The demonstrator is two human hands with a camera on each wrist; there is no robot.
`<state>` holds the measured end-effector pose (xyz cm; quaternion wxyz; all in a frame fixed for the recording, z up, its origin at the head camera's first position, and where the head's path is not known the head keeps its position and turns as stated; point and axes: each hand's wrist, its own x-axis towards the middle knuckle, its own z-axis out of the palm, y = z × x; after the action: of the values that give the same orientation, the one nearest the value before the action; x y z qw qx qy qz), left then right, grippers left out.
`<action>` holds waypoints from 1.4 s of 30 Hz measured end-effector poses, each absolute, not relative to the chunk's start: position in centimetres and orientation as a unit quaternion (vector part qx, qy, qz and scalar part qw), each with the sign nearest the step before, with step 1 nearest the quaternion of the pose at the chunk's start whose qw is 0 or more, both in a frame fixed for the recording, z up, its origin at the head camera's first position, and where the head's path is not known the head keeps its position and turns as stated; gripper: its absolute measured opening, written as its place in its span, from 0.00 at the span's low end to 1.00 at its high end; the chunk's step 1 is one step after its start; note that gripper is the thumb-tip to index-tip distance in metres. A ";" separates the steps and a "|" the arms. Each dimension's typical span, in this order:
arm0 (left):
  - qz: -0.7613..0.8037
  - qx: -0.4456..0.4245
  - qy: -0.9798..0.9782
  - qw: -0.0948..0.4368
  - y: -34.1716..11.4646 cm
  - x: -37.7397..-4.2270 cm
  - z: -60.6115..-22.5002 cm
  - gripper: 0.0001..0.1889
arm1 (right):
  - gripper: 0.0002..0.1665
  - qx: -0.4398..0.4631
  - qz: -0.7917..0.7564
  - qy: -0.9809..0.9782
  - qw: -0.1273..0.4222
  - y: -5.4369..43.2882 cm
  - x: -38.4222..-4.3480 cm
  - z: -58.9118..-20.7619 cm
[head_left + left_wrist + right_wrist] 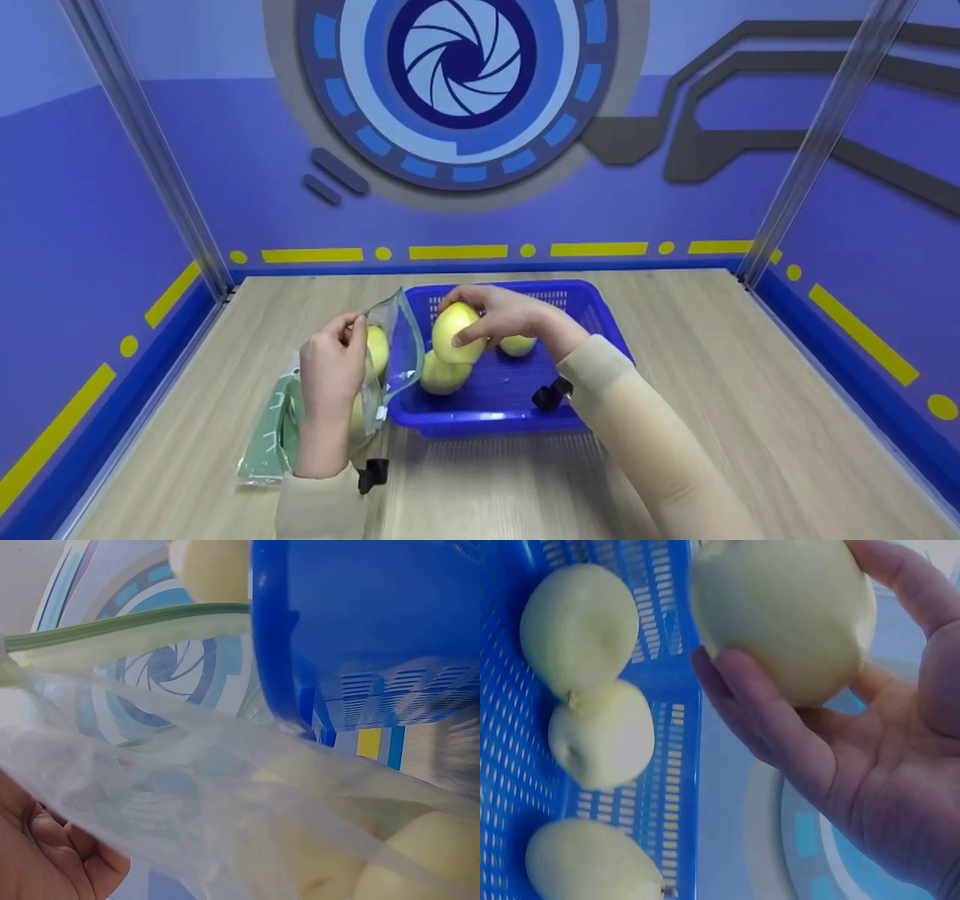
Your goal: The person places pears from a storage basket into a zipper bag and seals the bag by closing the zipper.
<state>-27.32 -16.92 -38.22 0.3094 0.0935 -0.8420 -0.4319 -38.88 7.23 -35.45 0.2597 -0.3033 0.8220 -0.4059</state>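
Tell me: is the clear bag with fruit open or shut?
Open: the clear bag gapes beside the blue basket, its green-edged mouth spread apart.

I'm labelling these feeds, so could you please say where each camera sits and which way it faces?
Head: worn on the head, facing forward and down at basket and bag; left hand and right hand show.
Left wrist: worn there, facing bag and basket; part of left hand shows.
Right wrist: worn there, facing right hand and held fruit.
Both wrist views share the basket.
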 end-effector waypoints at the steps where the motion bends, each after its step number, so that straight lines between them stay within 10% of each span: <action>1: -0.432 0.094 -0.842 0.309 -16.9 -27.3 -38.2 0.12 | 0.34 -0.303 -0.417 0.819 0.251 7.0 -38.7 -35.5; 42: -0.430 0.097 -0.840 0.316 -17.0 -26.9 -38.0 0.12 | 0.37 -0.298 -0.520 0.785 0.155 -1.2 -33.2 -38.5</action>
<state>-26.87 -16.99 -37.97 0.3165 0.0972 -0.8399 -0.4300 -33.17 -1.20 -38.49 0.1549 -0.2983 0.7853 -0.5200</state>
